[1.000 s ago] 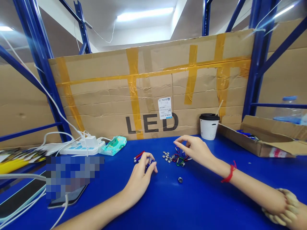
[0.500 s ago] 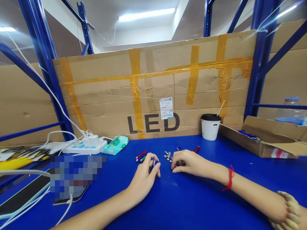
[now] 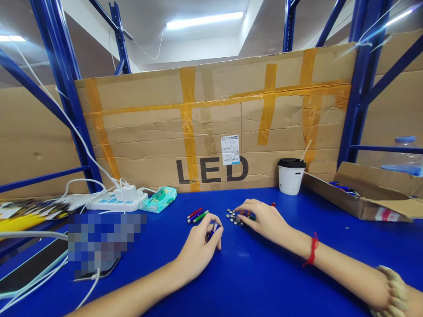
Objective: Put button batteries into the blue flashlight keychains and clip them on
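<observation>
My left hand (image 3: 200, 246) rests on the blue table (image 3: 251, 281) with its fingers curled round a small blue pen-shaped flashlight (image 3: 213, 229). My right hand (image 3: 264, 218) lies palm down, its fingertips on a heap of several small silver button cells (image 3: 233, 216); coloured carabiner clips under it are mostly hidden. Just left of the heap lie a red and a green mini flashlight (image 3: 197, 215). A red cord circles my right wrist.
A taped cardboard sheet marked LED (image 3: 211, 132) stands along the back. A white paper cup with black lid (image 3: 291, 175) and an open cardboard box (image 3: 366, 193) are at right. At left lie a power strip (image 3: 114, 202), tissue pack (image 3: 161, 198), phone (image 3: 95, 270) and white cables.
My right hand dropped from above the clips to the table, pulled toward me, then slid forward onto the button cells. A loose silver part seen earlier is gone from view. My left hand barely moved.
</observation>
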Motion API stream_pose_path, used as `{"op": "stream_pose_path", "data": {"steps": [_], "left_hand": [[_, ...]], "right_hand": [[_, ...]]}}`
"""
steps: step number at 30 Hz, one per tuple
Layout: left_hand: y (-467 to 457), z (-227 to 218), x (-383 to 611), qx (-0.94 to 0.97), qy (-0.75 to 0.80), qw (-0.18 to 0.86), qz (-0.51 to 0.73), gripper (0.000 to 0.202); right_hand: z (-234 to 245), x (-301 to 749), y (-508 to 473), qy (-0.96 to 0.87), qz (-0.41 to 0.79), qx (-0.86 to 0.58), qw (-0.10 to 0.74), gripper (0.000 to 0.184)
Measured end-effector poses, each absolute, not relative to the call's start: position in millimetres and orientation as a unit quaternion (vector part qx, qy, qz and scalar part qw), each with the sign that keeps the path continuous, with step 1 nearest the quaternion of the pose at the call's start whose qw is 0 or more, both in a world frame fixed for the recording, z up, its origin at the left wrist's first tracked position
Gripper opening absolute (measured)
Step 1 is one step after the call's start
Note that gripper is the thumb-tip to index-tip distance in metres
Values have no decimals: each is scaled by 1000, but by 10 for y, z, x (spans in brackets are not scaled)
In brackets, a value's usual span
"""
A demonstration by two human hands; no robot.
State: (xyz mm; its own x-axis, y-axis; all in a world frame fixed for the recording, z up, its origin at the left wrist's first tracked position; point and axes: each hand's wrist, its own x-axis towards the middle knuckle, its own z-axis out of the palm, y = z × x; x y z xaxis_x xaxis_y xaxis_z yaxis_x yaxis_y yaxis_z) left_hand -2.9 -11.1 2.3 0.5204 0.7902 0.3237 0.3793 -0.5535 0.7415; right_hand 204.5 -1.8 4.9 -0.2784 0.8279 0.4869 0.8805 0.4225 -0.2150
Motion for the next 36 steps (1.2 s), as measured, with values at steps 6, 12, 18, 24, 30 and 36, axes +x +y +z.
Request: {"op": "stream_pose_path", "data": {"steps": [6, 12, 18, 24, 30, 36], "left_hand": [[-105, 10, -28, 813, 349, 321, 339, 17], [-104, 1, -25, 810, 347, 331, 339, 16], [-107, 4, -21, 807, 341, 340, 340, 17], [-117, 9, -25, 810, 341, 337, 338, 15], [-109, 17, -17, 811, 346, 336, 331, 14], [-110, 17, -22, 812, 341, 339, 331, 13]], "right_hand": [[40, 2062, 15, -810, -62, -524, 255, 20], [24, 2081, 44, -816, -71, -509, 264, 20], [1, 2081, 55, -827, -51, -503, 246, 20], [0, 2085, 61, -831, -53, -488, 261, 20], [-6, 2072, 54, -831, -59, -489, 257, 16], [-6, 2061, 36, -831, -54, -492, 255, 14]]}}
